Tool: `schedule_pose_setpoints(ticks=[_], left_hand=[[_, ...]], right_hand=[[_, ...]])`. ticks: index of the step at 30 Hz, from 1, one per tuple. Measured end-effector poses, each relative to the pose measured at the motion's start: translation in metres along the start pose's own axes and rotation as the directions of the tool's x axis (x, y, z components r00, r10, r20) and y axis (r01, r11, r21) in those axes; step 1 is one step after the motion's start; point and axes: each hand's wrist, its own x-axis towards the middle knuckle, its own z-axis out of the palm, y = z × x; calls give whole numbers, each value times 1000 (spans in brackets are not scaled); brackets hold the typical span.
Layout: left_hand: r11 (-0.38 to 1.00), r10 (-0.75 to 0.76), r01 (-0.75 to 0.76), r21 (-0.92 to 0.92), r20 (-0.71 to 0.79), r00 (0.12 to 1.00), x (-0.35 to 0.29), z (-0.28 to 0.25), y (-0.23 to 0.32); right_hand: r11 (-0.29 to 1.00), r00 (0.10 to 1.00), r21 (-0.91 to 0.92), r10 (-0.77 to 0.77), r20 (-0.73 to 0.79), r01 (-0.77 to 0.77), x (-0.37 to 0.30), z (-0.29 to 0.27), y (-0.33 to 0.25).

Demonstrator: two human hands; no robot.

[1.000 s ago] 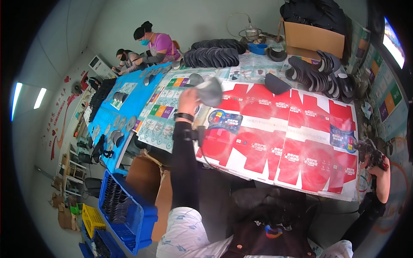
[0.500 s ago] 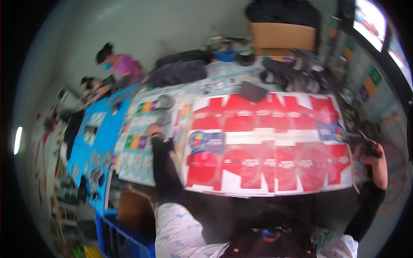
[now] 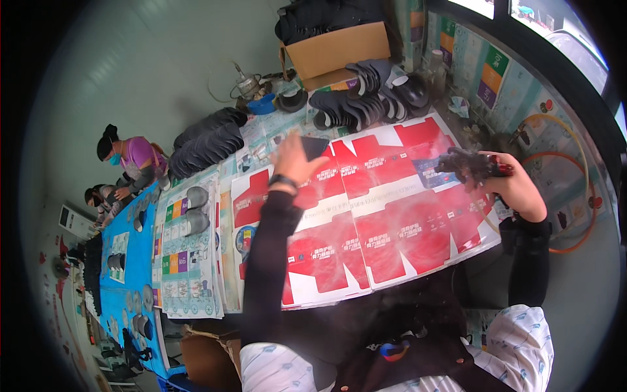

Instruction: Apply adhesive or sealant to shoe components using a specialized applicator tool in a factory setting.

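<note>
My left hand (image 3: 297, 161) is spread at the far edge of a red and white printed cardboard sheet (image 3: 336, 204). Its thumb and fingers are apart around a dark grey curved piece (image 3: 315, 146); whether they touch it is unclear. Over the sheet's right end, my right hand (image 3: 516, 185) is closed round a dark, grimy spray gun (image 3: 467, 163), whose nozzle end points left. Pale haze hangs above the sheet near the gun.
Stacked dark curved pieces (image 3: 356, 104) stand behind the sheet, beside a cardboard box (image 3: 336, 52) and a blue bowl (image 3: 262, 104). Grey pieces (image 3: 196, 209) lie on printed sheets at left. Beyond, two people work at a blue table (image 3: 127, 261). Hoses (image 3: 591, 196) loop at right.
My left hand has moved from the sheets at left to the dark grey piece. My right hand has brought the spray gun inward over the sheet. The view has turned rightward.
</note>
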Motion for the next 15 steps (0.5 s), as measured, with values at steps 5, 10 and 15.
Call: schedule_pose_setpoints(ticks=[5,10,15], left_hand=[[938,87,-104,331,67,994,44,88,16],[988,-137,144,53,-117,984,61,87,-65],[953,-213,138,-271,-272,938,77,-17,-62]], right_hand=[[1000,999,-5,8,-47,-8,-33,-15,-8],[1000,999,-6,-5,-32,5,-50,-37,22],[999,998,-17,-50,-42,49,-66,-42,33]])
